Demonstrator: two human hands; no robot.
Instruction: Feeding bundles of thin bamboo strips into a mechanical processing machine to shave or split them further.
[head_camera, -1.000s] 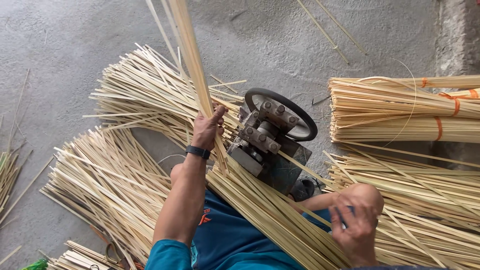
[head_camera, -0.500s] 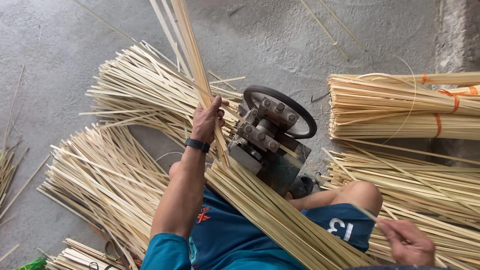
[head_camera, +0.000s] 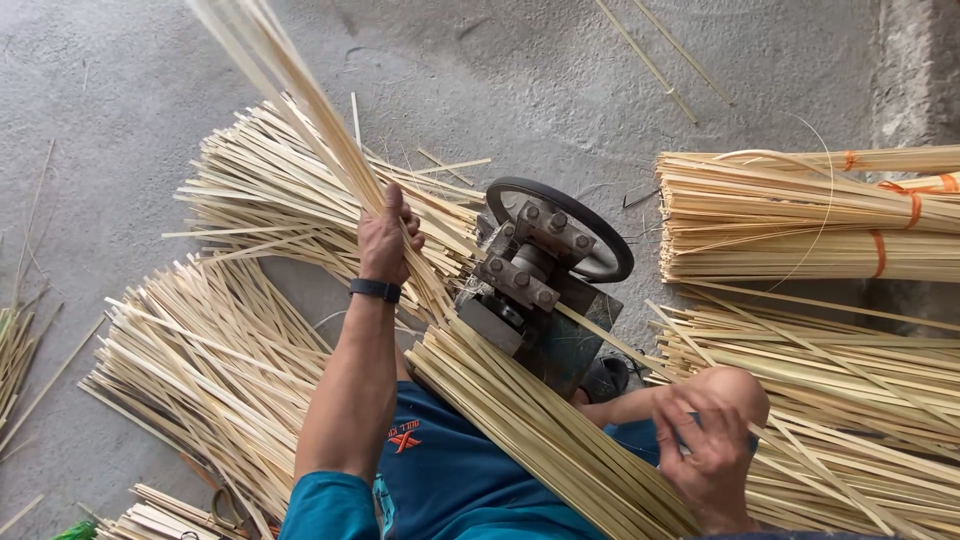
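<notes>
Head view: a long sheaf of pale bamboo strips (head_camera: 520, 410) runs from the lap up past the left hand (head_camera: 385, 240).

Tied bundles (head_camera: 780, 215) with orange bands lie at right, loose strip piles (head_camera: 210, 360) at left on the concrete floor (head_camera: 100, 100). The left arm reaches forward, fingers wrapped around the sheaf beside a small wheel machine (head_camera: 545, 270). The right hand (head_camera: 705, 455) rests by the knee, fingers curled on a single strip (head_camera: 820, 470).

Soft, even daylight, bright with no glare; shadows stay faint. The strip bundle (head_camera: 270, 70) above the left hand (head_camera: 385, 235) smears with motion blur; elsewhere focus is sharp.
</notes>
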